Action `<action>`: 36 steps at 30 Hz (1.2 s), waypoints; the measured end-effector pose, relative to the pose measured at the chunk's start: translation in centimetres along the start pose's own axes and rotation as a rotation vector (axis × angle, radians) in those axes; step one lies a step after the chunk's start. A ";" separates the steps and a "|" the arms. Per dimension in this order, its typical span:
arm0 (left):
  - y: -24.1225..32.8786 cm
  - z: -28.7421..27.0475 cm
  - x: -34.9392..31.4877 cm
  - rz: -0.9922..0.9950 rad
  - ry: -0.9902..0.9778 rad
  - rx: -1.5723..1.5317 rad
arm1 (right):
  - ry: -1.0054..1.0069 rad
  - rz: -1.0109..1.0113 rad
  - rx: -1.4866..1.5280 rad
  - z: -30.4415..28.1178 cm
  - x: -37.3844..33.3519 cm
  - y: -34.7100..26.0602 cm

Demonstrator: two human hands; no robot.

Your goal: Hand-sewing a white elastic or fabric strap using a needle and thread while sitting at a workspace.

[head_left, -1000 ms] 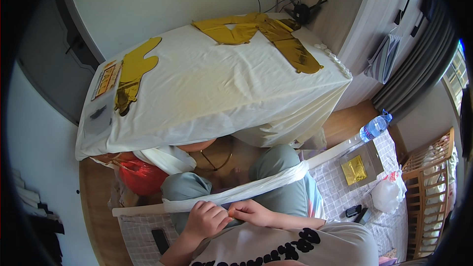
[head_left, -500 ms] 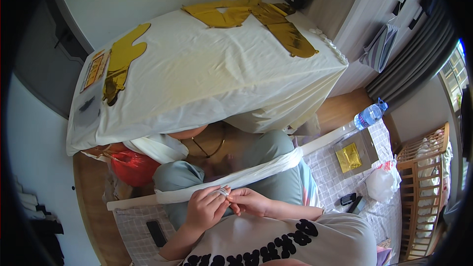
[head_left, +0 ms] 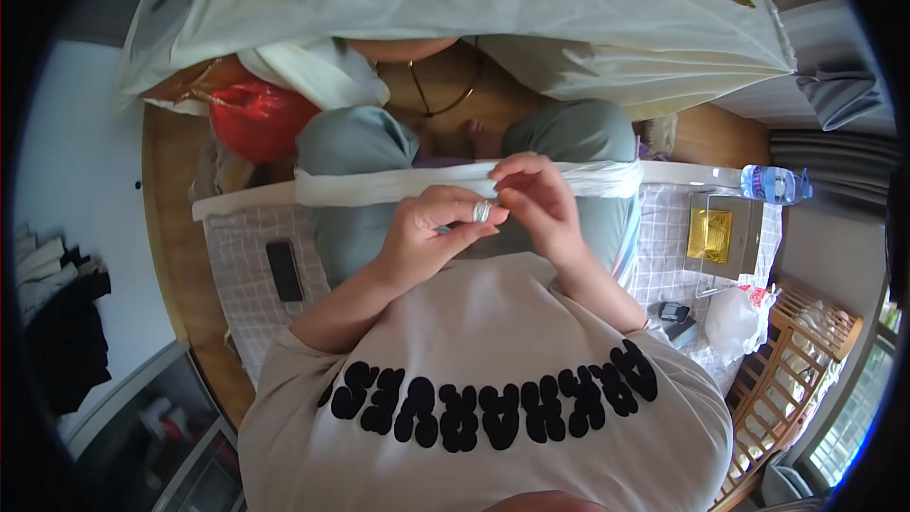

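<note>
My left hand [head_left: 422,239] is closed in front of my chest, its thumb and fingers together. Around one of its fingertips sits a small whitish coil [head_left: 482,212] that looks like wound thread or wire. My right hand [head_left: 542,209] meets it from the right, the fingers bent and the thumb close to the left fingertips. Anything pinched in the right fingers is too small to make out. Just beyond both hands, a strip of white cloth [head_left: 408,187] lies across my thighs, along a pale bar [head_left: 248,199].
A black phone [head_left: 284,270] lies on the checked sheet at left. At right are a clear box with a gold packet [head_left: 710,235], a water bottle [head_left: 775,185], a white plastic bag [head_left: 737,320] and a wooden crib [head_left: 768,384]. Ahead are a cloth-covered table [head_left: 455,0] and red bag [head_left: 256,123].
The view has tipped down toward my lap, so the far tabletop has left the picture. My right hand has risen, with its fingers now pointing up beside the left fingertips.
</note>
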State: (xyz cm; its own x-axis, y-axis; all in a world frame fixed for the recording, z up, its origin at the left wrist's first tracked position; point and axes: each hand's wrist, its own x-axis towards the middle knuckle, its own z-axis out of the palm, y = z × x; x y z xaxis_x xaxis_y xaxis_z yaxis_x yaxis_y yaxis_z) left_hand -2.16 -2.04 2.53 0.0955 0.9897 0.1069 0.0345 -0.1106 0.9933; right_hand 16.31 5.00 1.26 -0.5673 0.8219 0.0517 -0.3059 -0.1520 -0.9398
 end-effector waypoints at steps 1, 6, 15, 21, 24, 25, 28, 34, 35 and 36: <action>0.2 0.0 0.1 -0.018 0.000 -0.003 | -0.037 -0.028 0.077 -0.2 0.3 -0.5; 1.1 -0.3 0.5 -0.004 -0.077 0.219 | -0.338 -0.166 -0.326 -0.8 1.8 -2.5; 0.9 -0.3 -0.3 -0.125 -0.297 0.104 | -0.552 -0.060 -0.469 -1.2 2.1 -4.1; 1.3 -0.6 -0.6 -0.162 -0.320 0.041 | -0.611 0.026 -0.415 -1.3 2.0 -3.8; 1.5 -0.7 -0.6 -0.166 -0.340 0.108 | -0.604 -0.042 -0.374 -1.2 1.9 -3.5; 1.6 -0.7 -0.6 -0.196 -0.340 0.097 | -0.601 -0.006 -0.381 -1.2 1.8 -3.5; 1.9 -0.6 -0.6 -0.262 -0.349 0.087 | -0.613 0.073 -0.370 -1.3 1.7 -3.4; 2.1 -0.4 -1.0 -0.289 -0.403 0.103 | -0.657 0.087 -0.314 -1.3 1.5 -3.0; 1.9 -0.4 -1.1 -0.308 -0.403 0.100 | -0.661 0.082 -0.315 -1.4 1.4 -3.0; 1.6 -0.3 -1.2 -0.308 -0.403 0.099 | -0.654 0.070 -0.307 -1.4 1.4 -3.1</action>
State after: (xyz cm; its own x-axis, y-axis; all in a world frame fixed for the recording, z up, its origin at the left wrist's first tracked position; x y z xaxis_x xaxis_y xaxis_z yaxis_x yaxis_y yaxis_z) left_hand -2.55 -3.33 4.04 0.4408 0.8662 -0.2353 0.2139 0.1533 0.9648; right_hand 17.56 7.41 3.72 -0.9482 0.3051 0.0886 -0.0777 0.0477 -0.9958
